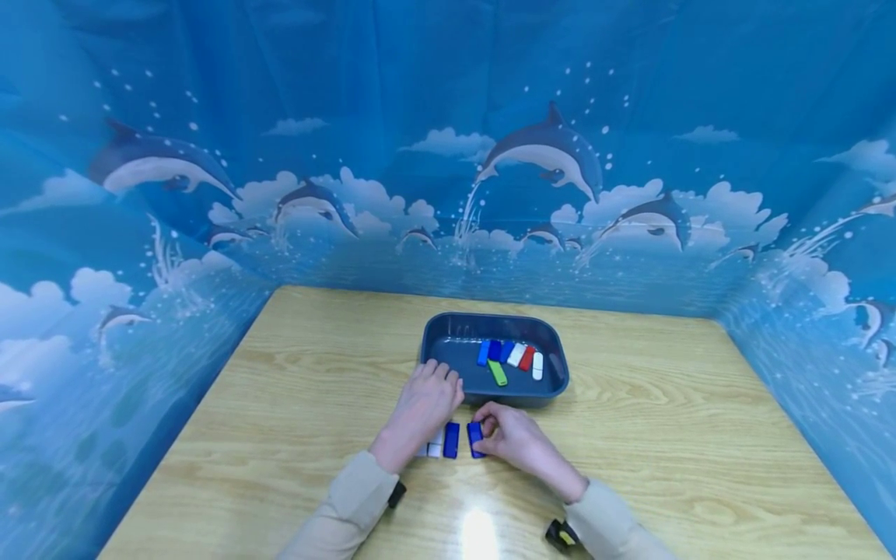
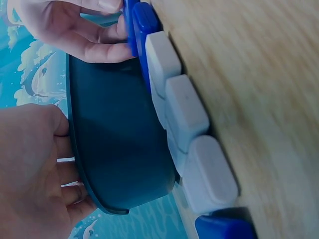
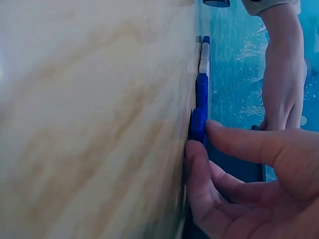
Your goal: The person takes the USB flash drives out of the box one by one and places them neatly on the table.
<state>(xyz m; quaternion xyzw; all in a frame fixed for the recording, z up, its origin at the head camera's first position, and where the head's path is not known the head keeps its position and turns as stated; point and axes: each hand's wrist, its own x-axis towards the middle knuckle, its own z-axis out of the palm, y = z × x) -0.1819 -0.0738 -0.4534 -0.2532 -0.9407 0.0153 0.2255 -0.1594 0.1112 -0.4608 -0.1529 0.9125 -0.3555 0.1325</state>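
No readable text, label, brand, number or sign in the head view or in either wrist view. Yellow patch on the black wrist device [image 1: 562, 537], head view: too small to tell whether it bears print.

Across the upper half of the frame I had a blue sheet [image 1: 434, 47] before me, printed with leaping dolphins [image 1: 547, 141] and white clouds [image 1: 451, 143]. Below it, a pale wood-grained table [image 1: 665, 404] filled the lower middle, bright glare [image 1: 479, 535] shining near the bottom edge.
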